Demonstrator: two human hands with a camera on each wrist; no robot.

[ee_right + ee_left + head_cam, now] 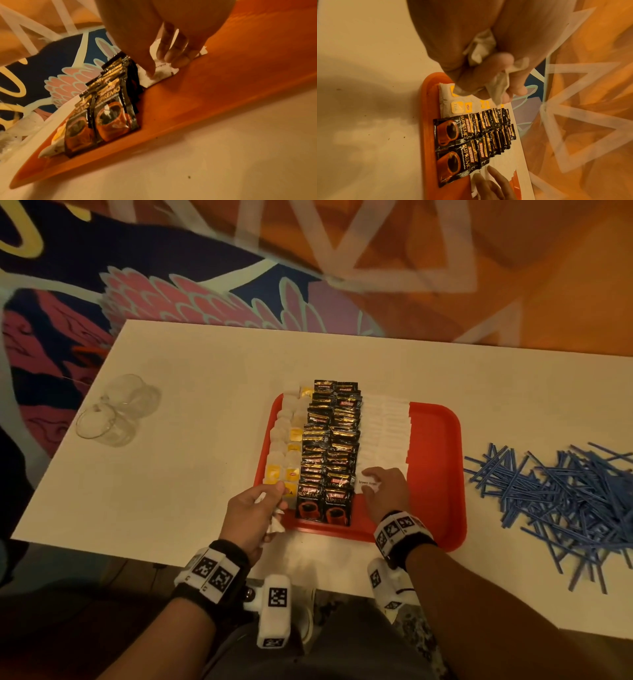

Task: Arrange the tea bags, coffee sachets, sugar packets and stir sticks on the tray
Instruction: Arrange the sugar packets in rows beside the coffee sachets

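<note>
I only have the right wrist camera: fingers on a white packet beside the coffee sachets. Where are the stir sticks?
Observer: The blue stir sticks lie piled on the table, right of the tray; none is on it.
Operator: And the left hand?
Observer: The left hand grips something white and crumpled near the tea bags.
Operator: How far back do sugar packets go?
Observer: In rows from the right hand to the tray's far edge.

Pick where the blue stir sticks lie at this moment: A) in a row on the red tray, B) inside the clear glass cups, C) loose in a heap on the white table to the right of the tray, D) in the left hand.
C: the thin blue stir sticks lie in a loose heap on the white table, right of the red plastic tray.
</note>
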